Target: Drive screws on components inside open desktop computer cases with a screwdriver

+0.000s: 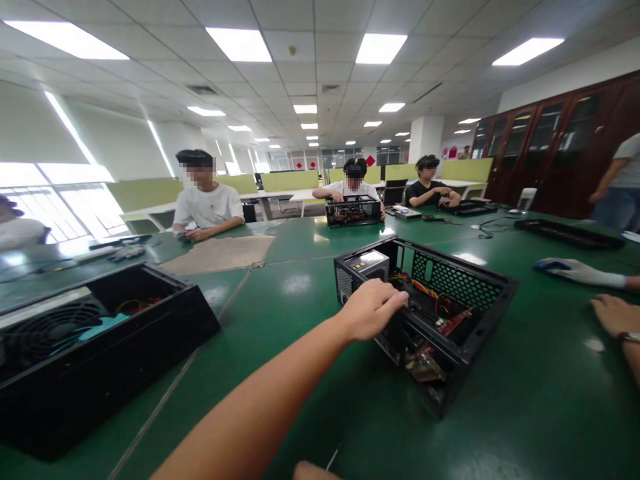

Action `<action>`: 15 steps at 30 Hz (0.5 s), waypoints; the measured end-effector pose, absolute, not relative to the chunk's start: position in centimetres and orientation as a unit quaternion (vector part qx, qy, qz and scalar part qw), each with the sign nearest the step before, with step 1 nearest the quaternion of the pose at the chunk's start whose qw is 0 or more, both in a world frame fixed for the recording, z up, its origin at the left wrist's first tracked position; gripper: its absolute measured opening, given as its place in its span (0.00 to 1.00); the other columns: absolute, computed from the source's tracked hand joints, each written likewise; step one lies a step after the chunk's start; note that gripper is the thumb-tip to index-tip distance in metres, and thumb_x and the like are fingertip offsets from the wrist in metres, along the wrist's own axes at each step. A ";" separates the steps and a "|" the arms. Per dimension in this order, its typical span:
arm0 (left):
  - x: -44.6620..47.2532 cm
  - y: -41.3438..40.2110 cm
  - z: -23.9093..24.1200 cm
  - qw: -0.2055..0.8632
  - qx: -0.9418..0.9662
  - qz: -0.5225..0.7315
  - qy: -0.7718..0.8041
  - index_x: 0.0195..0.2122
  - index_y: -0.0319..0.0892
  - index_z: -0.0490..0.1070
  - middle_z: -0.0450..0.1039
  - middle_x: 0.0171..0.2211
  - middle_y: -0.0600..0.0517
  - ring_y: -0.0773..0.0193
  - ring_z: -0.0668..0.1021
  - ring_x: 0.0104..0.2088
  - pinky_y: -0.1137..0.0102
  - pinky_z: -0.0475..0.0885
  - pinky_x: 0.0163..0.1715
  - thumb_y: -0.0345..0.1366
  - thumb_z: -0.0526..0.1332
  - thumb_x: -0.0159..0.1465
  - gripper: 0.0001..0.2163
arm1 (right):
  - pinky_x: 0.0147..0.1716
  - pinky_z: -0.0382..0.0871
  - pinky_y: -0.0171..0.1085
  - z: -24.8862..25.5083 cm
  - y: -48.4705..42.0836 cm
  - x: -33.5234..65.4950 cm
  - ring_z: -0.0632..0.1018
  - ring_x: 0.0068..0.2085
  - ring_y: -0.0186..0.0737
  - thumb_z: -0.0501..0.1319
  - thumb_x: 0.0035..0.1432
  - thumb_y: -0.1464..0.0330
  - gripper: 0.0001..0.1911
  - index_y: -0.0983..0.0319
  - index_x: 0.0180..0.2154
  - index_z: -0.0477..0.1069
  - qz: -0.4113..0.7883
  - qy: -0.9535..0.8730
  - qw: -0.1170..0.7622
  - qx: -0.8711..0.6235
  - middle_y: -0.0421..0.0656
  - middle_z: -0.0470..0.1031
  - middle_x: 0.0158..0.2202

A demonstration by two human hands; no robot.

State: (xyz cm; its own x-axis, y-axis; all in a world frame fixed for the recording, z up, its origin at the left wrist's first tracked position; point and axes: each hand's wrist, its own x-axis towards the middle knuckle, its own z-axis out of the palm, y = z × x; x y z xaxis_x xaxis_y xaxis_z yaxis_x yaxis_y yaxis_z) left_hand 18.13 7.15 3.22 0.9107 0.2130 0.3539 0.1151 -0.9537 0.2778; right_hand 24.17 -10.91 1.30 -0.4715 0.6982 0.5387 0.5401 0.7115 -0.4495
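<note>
My left hand (373, 310) reaches forward on a long bare arm and closes over the near top rim of a small black open computer case (465, 333). The case stands on the green table (300, 313). Inside it I see a grey power supply (370, 263), red and yellow wires and a circuit board. My right hand (614, 313), with a watch on its wrist, lies flat on the table at the right edge, apart from the case and holding nothing.
A larger black case with a fan (95, 347) lies at the left. A co-worker's gloved hand (575, 272) rests at the right. Three people sit along the far side with another case (353, 211) and flat devices. A person stands by the wooden cabinets.
</note>
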 end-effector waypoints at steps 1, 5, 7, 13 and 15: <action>18.4 7.1 2.8 0.121 0.965 0.210 0.097 0.36 0.39 0.77 0.78 0.34 0.49 0.61 0.77 0.39 0.65 0.68 0.47 0.41 0.44 0.77 0.24 | 0.22 0.69 0.36 2.3 -11.7 27.7 0.81 0.35 0.42 0.53 0.65 0.61 0.15 0.50 0.31 0.76 0.103 -0.841 0.380 -0.371 0.33 0.79 0.30; 17.6 7.0 1.4 0.107 0.945 0.279 0.132 0.22 0.41 0.69 0.70 0.23 0.49 0.61 0.72 0.30 0.63 0.65 0.39 0.48 0.44 0.76 0.28 | 0.08 0.52 0.30 4.8 -13.6 42.1 0.71 0.16 0.35 0.49 0.67 0.61 0.18 0.48 0.29 0.74 0.072 -0.798 0.452 -0.392 0.33 0.64 0.16; 16.1 7.2 1.2 0.106 0.938 0.304 0.130 0.19 0.43 0.63 0.67 0.21 0.49 0.61 0.70 0.27 0.62 0.64 0.37 0.49 0.43 0.74 0.28 | 0.05 0.35 0.31 4.9 -13.7 46.6 0.58 0.10 0.31 0.49 0.69 0.60 0.19 0.45 0.30 0.75 0.049 -0.777 0.491 -0.391 0.34 0.52 0.11; 10.0 7.4 1.4 0.144 0.934 0.321 0.067 0.17 0.45 0.55 0.61 0.17 0.52 0.62 0.65 0.23 0.63 0.62 0.32 0.53 0.41 0.72 0.28 | 0.11 0.71 0.33 4.6 -16.0 40.5 0.79 0.25 0.42 0.60 0.67 0.63 0.14 0.38 0.50 0.74 0.096 -0.795 0.425 -0.422 0.37 0.76 0.25; 7.5 7.0 1.6 0.162 0.929 0.329 0.055 0.17 0.45 0.54 0.59 0.16 0.52 0.62 0.64 0.23 0.62 0.60 0.31 0.55 0.42 0.72 0.28 | 0.27 0.83 0.37 5.4 -17.2 35.6 0.83 0.37 0.48 0.64 0.65 0.63 0.21 0.45 0.58 0.70 0.097 -0.769 0.432 -0.461 0.43 0.81 0.41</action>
